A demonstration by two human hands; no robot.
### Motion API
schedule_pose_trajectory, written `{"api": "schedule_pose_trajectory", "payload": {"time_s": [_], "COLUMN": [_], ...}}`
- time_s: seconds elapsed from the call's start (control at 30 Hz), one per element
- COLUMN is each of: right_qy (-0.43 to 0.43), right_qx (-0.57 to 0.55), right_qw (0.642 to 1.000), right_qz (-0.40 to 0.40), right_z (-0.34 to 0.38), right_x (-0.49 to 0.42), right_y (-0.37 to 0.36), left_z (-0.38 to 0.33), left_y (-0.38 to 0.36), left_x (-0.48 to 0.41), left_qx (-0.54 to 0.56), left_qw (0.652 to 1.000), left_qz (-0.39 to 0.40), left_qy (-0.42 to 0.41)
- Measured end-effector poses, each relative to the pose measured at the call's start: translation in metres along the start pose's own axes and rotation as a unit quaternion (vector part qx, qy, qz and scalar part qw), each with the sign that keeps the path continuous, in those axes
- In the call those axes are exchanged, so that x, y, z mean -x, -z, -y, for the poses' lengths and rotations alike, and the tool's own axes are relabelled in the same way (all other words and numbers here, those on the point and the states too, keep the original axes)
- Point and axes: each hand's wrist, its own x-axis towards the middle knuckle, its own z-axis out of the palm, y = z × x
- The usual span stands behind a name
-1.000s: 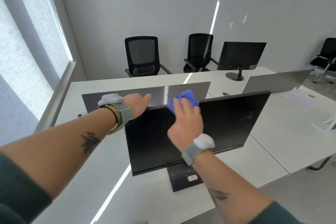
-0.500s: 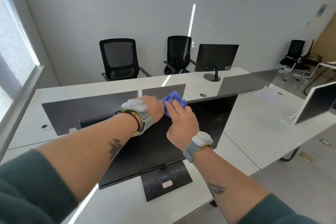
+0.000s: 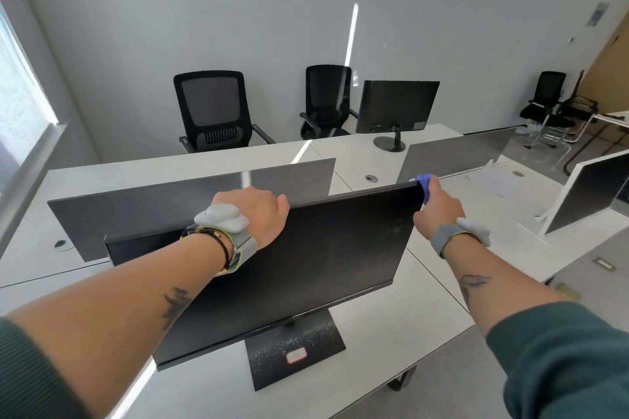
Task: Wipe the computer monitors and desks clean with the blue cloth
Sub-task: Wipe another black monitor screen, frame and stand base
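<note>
A black monitor (image 3: 306, 262) stands on the white desk (image 3: 391, 326) in front of me, its screen dark and dusty. My left hand (image 3: 258, 214) grips the monitor's top edge, fingers curled over the back. At the monitor's top right corner my right hand (image 3: 439, 207) holds the blue cloth (image 3: 423, 184), pressing it onto that corner. Only a small part of the cloth shows past my fingers.
A grey divider panel (image 3: 153, 201) runs behind the monitor, another (image 3: 456, 153) to the right. A second black monitor (image 3: 396, 109) stands on the far desk, a white-framed one (image 3: 592, 190) at right. Black chairs (image 3: 212, 110) line the wall.
My right hand has slid the blue cloth along the monitor's top edge from the middle to the right corner. My left hand stays gripping the top edge.
</note>
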Motion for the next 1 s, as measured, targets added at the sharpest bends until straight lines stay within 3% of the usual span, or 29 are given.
{"api": "schedule_pose_trajectory", "payload": {"time_s": [0.13, 0.2, 0.3, 0.33, 0.4, 0.47, 0.53, 0.63, 0.7, 0.73, 0.8, 0.9, 0.93, 1.0], "right_qy": [-0.035, -0.094, -0.148, -0.119, -0.017, 0.087, 0.148, 0.202, 0.255, 0.292, 0.374, 0.463, 0.476, 0.488], "right_qx": [0.014, -0.096, -0.27, -0.28, -0.219, -0.085, 0.036, 0.04, 0.0, -0.028, -0.08, -0.108, -0.099, -0.075], "right_qw": [0.999, 0.991, 0.943, 0.941, 0.969, 0.992, 0.988, 0.979, 0.966, 0.954, 0.919, 0.863, 0.855, 0.845], "right_qz": [0.018, -0.018, -0.128, -0.146, -0.11, -0.026, 0.018, 0.001, -0.029, -0.057, -0.097, -0.169, -0.18, -0.206], "right_z": [0.004, 0.016, 0.043, 0.055, 0.089, 0.123, 0.153, 0.194, 0.227, 0.232, 0.265, 0.313, 0.327, 0.335], "right_x": [0.029, 0.041, 0.04, 0.041, 0.055, 0.075, 0.102, 0.151, 0.185, 0.194, 0.228, 0.265, 0.277, 0.287], "right_y": [-0.036, -0.037, 0.0, 0.015, 0.04, 0.044, 0.032, 0.021, 0.011, 0.005, -0.015, -0.035, -0.04, -0.047], "left_z": [0.012, 0.007, 0.001, 0.003, 0.01, 0.02, 0.036, 0.078, 0.128, 0.145, 0.198, 0.24, 0.248, 0.247], "left_y": [-0.003, -0.003, 0.0, 0.0, 0.001, 0.006, 0.015, 0.029, 0.031, 0.028, 0.015, -0.016, -0.032, -0.059], "left_x": [0.005, 0.007, 0.004, 0.004, 0.004, 0.008, 0.015, 0.027, 0.038, 0.037, 0.052, 0.086, 0.097, 0.108], "left_qx": [0.005, 0.01, 0.021, 0.028, 0.051, 0.07, 0.072, 0.082, 0.151, 0.212, 0.393, 0.637, 0.662, 0.663], "left_qw": [1.0, 1.0, 1.0, 1.0, 0.998, 0.997, 0.996, 0.995, 0.987, 0.974, 0.906, 0.717, 0.684, 0.68], "left_qz": [0.0, -0.001, 0.005, 0.008, 0.026, 0.041, 0.05, 0.049, 0.033, 0.029, 0.024, 0.043, 0.058, 0.078], "left_qy": [0.018, 0.011, -0.004, -0.006, -0.012, -0.019, -0.028, -0.012, 0.042, 0.079, 0.158, 0.28, 0.301, 0.304]}}
